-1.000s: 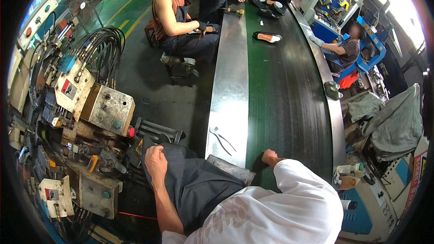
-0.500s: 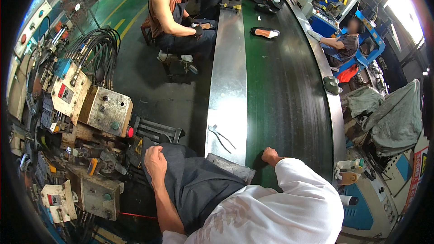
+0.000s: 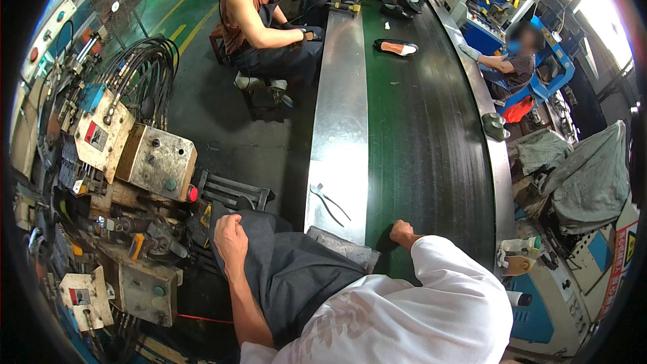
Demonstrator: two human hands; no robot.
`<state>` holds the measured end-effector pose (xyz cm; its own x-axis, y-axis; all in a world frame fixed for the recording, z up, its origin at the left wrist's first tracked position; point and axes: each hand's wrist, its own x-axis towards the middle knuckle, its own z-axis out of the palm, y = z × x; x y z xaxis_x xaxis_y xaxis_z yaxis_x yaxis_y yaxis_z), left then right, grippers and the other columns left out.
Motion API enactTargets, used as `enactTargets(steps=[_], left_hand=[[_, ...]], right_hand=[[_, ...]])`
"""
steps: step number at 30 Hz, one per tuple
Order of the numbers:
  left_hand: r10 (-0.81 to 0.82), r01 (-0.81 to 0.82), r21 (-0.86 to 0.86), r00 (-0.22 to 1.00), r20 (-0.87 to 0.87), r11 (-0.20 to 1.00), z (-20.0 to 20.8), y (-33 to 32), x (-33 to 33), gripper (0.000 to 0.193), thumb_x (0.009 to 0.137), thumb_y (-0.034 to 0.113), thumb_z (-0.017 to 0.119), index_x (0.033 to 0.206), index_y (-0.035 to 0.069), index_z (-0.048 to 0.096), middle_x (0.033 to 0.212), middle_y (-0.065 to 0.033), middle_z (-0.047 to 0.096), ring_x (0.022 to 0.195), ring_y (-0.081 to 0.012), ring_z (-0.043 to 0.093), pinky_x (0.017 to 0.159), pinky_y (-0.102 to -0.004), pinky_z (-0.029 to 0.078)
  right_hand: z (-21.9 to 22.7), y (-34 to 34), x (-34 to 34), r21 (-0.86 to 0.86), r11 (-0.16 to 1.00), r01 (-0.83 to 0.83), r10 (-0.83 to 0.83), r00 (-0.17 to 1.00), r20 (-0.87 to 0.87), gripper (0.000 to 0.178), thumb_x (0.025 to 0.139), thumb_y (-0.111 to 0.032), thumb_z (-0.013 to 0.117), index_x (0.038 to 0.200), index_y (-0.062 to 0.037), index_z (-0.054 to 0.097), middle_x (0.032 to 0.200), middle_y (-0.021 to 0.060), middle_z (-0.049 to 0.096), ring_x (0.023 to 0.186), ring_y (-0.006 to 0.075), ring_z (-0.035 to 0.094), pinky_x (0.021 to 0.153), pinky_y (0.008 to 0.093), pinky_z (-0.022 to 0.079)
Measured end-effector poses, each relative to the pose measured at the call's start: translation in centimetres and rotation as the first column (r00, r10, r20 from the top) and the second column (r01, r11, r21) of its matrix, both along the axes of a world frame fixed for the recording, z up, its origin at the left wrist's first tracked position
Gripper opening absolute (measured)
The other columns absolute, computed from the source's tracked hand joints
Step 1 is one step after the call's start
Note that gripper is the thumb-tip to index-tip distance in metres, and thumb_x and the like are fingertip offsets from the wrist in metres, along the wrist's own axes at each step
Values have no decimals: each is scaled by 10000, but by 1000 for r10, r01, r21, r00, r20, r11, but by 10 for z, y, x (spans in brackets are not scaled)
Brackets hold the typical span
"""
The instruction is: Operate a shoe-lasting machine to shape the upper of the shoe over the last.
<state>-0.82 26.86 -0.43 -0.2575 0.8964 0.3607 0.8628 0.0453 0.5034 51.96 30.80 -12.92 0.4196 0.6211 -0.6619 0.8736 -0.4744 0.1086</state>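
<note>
My left hand (image 3: 230, 237) rests on the dark grey apron (image 3: 286, 263) over my knee, its fingers loosely curled, and nothing shows in it. On the near end of the green conveyor belt (image 3: 431, 141) my right hand (image 3: 403, 234) leans in a closed fist, also without a visible object. Between my hands, a pair of metal pincers (image 3: 329, 202) lies on the steel ledge along the belt. A worn grey pad (image 3: 345, 249) sits at the ledge's near end. Farther up the belt is a black shoe (image 3: 395, 47) with a pale insole.
Several more shoes (image 3: 401, 5) stand at the belt's far end. A seated co-worker (image 3: 249, 20) is beyond the ledge at left, another (image 3: 515, 61) across the belt at right. A machine with hoses and a control box (image 3: 158, 162) flanks my left. Grey cloth (image 3: 586, 175) drapes equipment at right.
The left co-worker's gloved hands have shifted right, toward the ledge, and the shoe in them no longer shows. The far person's arm has moved slightly. My hands have stayed in place.
</note>
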Motion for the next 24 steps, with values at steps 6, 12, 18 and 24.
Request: enactTargets(steps=[6, 12, 18, 24], left_hand=[[-5, 5, 3, 1000, -1, 1000, 0, 0, -2, 153, 849, -57, 615, 968, 11, 681, 968, -127, 708, 945, -347, 667, 845, -453, 528], [7, -7, -1, 1000, -12, 1000, 0, -1, 0, 152, 845, -57, 621, 966, 13, 680, 969, -127, 709, 942, -346, 663, 843, -455, 527], [1, -1, 1, 1000, 0, 1000, -1, -1, -1, 144, 851, -52, 618, 963, 14, 679, 973, -128, 710, 954, -352, 664, 848, -462, 526], [-5, 4, 8, 1000, 15, 1000, -2, -3, -1, 133, 875, -43, 602, 973, 10, 675, 972, -138, 700, 964, -361, 658, 854, -460, 526]], right_hand=[[-5, -5, 2, 60, 998, -6, 4, 1000, 27, 256, 902, -137, 684, 1108, -24, 786, 1205, 222, 753, 1154, 394, 725, 984, 457, 598], [-7, -9, 3, 65, 998, -9, 8, 1000, 21, 276, 896, -135, 668, 1114, -7, 781, 1194, 233, 752, 1157, 393, 724, 984, 464, 598], [-8, -13, 7, 35, 994, -102, 102, 995, 5, 288, 915, -156, 637, 1110, 0, 780, 1181, 245, 752, 1138, 397, 730, 974, 465, 601], [-9, -16, 6, 35, 994, -108, 107, 994, 11, 292, 922, -161, 630, 1116, -1, 778, 1179, 234, 756, 1146, 396, 727, 970, 462, 603]])
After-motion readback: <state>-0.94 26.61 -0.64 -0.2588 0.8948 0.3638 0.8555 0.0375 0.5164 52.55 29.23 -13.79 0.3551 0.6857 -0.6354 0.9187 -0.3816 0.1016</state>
